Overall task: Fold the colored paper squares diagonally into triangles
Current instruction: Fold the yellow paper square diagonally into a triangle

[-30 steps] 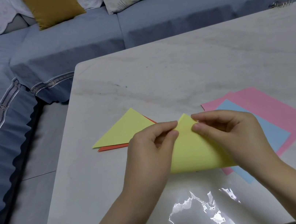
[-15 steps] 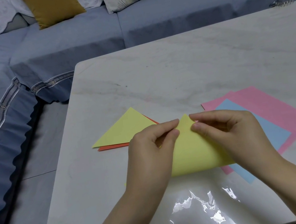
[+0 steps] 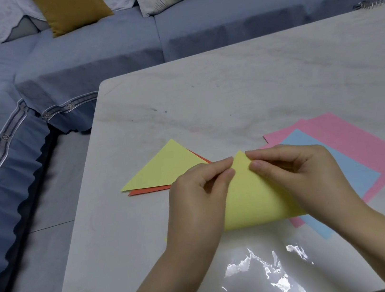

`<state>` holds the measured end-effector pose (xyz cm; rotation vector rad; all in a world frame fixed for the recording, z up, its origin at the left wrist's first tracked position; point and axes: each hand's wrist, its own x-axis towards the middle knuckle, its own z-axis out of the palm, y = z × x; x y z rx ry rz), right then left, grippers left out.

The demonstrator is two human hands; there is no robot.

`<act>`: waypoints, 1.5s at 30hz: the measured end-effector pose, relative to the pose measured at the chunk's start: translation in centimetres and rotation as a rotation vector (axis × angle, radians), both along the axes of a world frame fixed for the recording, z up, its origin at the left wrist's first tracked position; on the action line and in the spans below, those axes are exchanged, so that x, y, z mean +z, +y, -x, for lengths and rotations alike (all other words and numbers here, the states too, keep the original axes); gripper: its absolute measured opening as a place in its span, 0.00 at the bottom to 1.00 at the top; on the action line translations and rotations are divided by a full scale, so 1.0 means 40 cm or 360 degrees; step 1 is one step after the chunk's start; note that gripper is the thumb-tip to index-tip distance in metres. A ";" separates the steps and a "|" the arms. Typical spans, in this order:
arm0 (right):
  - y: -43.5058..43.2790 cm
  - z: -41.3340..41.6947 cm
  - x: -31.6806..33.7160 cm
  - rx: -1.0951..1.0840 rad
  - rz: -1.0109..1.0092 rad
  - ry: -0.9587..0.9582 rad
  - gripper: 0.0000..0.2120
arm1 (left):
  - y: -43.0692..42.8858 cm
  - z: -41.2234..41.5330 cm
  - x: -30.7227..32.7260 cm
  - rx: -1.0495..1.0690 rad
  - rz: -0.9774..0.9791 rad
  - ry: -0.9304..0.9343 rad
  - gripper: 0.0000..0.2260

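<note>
A yellow paper sheet (image 3: 254, 199) lies doubled over on the marble table (image 3: 229, 95), its fold near me still rounded and its tip pointing away. My left hand (image 3: 198, 195) pinches the tip from the left, and my right hand (image 3: 300, 174) pinches it from the right. Left of my hands lies a folded yellow triangle (image 3: 164, 167) on top of a folded orange triangle (image 3: 148, 190). Flat on the right are a blue square (image 3: 355, 171) and, under it, pink squares (image 3: 350, 137).
A blue sofa (image 3: 97, 50) with a mustard cushion (image 3: 70, 6) and pale cushions runs along the far side and the left of the table. The table's left edge drops to the floor. A small metal object (image 3: 367, 4) lies at the far right edge.
Both hands stay pinched on the tip of the yellow sheet. They have barely shifted, and the fold looks slightly flatter.
</note>
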<state>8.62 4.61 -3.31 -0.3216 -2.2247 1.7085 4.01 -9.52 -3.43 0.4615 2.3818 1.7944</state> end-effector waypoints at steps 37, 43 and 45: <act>-0.006 0.282 -0.241 0.0498 -0.0624 -0.0703 0.04 | -0.031 0.124 -0.277 -0.0096 0.1068 0.0539 0.13; -0.005 0.284 -0.244 0.0509 -0.0662 -0.0677 0.02 | -0.086 0.045 -0.339 -0.0532 0.1267 0.0778 0.23; -0.007 0.285 -0.244 0.0509 -0.0685 -0.0668 0.02 | -0.107 0.034 -0.351 -0.0639 0.1358 0.0830 0.24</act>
